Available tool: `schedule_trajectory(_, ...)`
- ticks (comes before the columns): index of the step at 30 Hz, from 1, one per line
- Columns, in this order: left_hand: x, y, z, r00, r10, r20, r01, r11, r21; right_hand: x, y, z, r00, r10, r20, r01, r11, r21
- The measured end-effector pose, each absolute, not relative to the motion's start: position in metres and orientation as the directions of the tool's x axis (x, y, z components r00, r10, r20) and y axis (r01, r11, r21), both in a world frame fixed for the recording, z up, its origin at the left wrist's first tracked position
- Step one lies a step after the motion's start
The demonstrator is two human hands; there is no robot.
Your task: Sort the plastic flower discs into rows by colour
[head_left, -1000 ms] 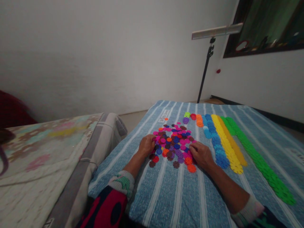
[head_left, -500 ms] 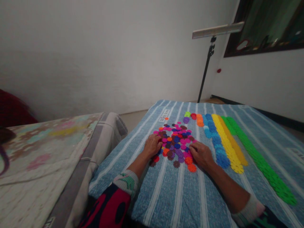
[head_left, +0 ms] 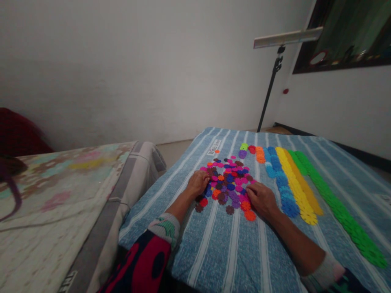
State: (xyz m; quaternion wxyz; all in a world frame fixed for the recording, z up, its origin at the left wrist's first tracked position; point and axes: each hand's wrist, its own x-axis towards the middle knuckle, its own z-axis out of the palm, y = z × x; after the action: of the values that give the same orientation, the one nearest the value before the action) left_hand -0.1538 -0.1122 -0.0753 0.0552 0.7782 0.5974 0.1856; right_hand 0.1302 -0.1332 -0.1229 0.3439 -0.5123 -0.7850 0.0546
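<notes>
A loose pile of flat, notched plastic discs (head_left: pixel 231 187) in pink, purple, dark blue, brown, orange and red lies on a blue striped cloth (head_left: pixel 210 244). At the pile's left edge is my left hand (head_left: pixel 198 183), its fingers curled inward against the discs. My right hand (head_left: pixel 261 198) rests at the right edge, thumb and fingers drawn together. Whatever either hand's fingertips pinch is hidden or too small to make out. A brown disc (head_left: pixel 229 210) and an orange disc (head_left: pixel 249 215) lie at the pile's near side.
Right of the pile run overlapping rows of blue discs (head_left: pixel 285 195), yellow discs (head_left: pixel 295 189) and green discs (head_left: pixel 342 211). Short orange (head_left: pixel 260 154), red (head_left: pixel 251 149) and purple (head_left: pixel 242 154) groups lie at the back. Another covered surface (head_left: pixel 45 240) stands left; a stand (head_left: pixel 269 89) rises behind.
The view has turned slightly left, so things sit a little further right. My left hand has shifted slightly up along the pile's edge, uncovering a red disc. My right hand stays by the right edge.
</notes>
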Motion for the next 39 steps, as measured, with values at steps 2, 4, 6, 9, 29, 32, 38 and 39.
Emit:
schedule_trajectory(2,-0.155,-0.111,-0.076,0.176,0.952,0.249,0.907,-0.255,0.334,0.131,-0.133,-0.123,-0.243,0.841,0.484,0.77,0.471,-0.432)
schedule_trajectory(4,-0.157,-0.111,-0.076,0.126,0.955,0.267,0.898,-0.224,0.379,0.131,-0.132,-0.124,-0.242,0.837,0.491,0.771,0.473,-0.426)
schedule_trajectory(6,-0.159,-0.11,-0.075,0.06,0.959,0.277,0.875,-0.184,0.448,0.131,-0.132,-0.125,-0.243,0.831,0.5,0.768,0.48,-0.425)
schedule_trajectory(9,-0.161,-0.111,-0.072,-0.049,0.96,0.276,0.79,-0.132,0.598,0.13,-0.134,-0.124,-0.242,0.819,0.52,0.754,0.497,-0.431)
schedule_trajectory(29,-0.106,-0.141,-0.046,0.16,0.979,0.124,0.369,-0.176,0.913,0.078,-0.154,-0.07,-0.234,0.882,0.409,0.359,0.47,-0.806)
schedule_trajectory(32,-0.103,-0.143,-0.046,0.185,0.971,0.148,0.368,-0.208,0.906,0.07,-0.151,-0.063,-0.254,0.891,0.376,0.356,0.448,-0.82)
schedule_trajectory(38,-0.104,-0.142,-0.052,0.131,0.978,0.164,0.381,-0.202,0.902,0.061,-0.138,-0.072,-0.237,0.935,0.265,0.207,0.315,-0.926)
schedule_trajectory(39,-0.104,-0.142,-0.053,0.124,0.978,0.169,0.387,-0.204,0.899,0.059,-0.136,-0.075,-0.239,0.944,0.226,0.183,0.272,-0.945)
